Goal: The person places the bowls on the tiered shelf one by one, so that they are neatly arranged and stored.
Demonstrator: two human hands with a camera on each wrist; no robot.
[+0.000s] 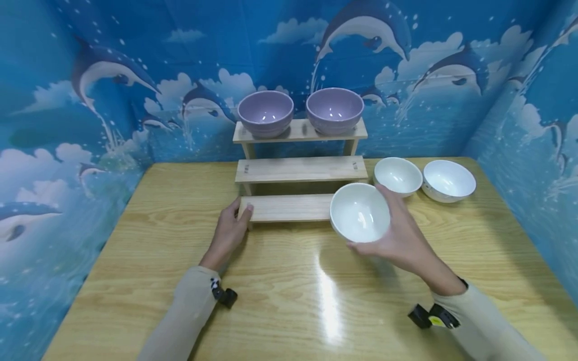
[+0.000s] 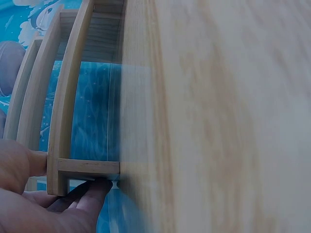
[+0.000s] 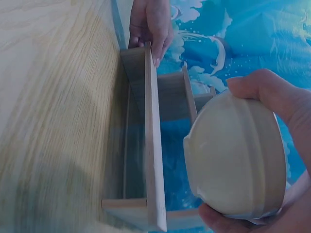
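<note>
My right hand (image 1: 393, 235) grips a white bowl (image 1: 359, 212) by its side, thumb and fingers spread around it. In the head view the bowl overlaps the right end of the lowest step of a three-tier wooden stand (image 1: 289, 208). The right wrist view shows the bowl's underside (image 3: 228, 155) beside the step's edge. At the stand's left end, my left hand (image 1: 229, 230) holds the lowest step, thumb on top and fingers around the end and leg. Two purple bowls (image 1: 265, 114) sit side by side on the top step; the middle step (image 1: 300, 169) is bare.
Right of the stand, a plain white bowl (image 1: 397, 175) and a white bowl with a patterned outside (image 1: 449, 180) rest on the wooden table (image 1: 280, 301). A blue dolphin-print backdrop (image 1: 203, 50) rises behind the table and along both sides.
</note>
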